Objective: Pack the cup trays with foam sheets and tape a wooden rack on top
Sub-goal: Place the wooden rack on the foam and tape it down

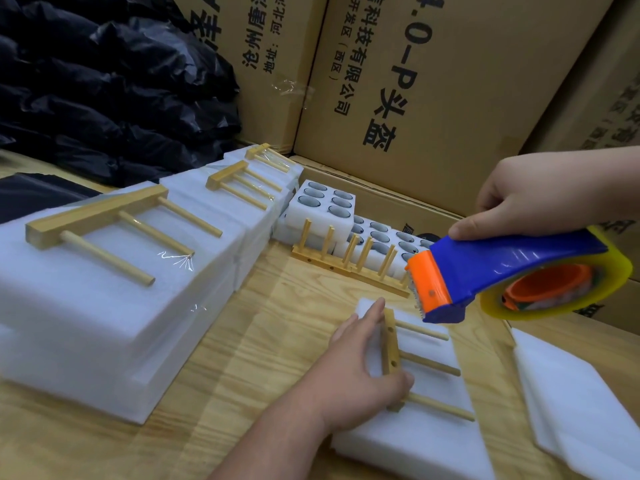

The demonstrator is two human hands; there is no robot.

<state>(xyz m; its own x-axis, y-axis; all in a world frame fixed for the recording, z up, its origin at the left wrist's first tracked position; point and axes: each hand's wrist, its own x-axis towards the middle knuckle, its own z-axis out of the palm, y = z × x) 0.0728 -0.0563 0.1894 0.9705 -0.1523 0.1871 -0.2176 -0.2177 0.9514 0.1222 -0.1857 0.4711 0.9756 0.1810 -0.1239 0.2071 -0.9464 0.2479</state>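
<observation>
Currently my left hand (367,368) presses flat on a wooden rack (393,358), fingers spread along its base bar, thumb curled at the near end. That rack lies on its side atop a foam-wrapped tray pack (433,420) on the wooden table (242,341); its three dowels point right across the white foam. My right hand (519,199) grips a blue and orange tape dispenser (502,275) from above, fingers closed round the handle, the toothed edge hovering just above the rack, apart from it. The tape roll is clear with a yellowish tint.

Finished packs (104,289) sit at left, each with a rack taped on top. Open cup trays (325,202) and an upright rack (349,258) stand behind. Cardboard boxes (450,98) bear "4.0-P" and Chinese print. Loose foam sheets (571,393) lie right.
</observation>
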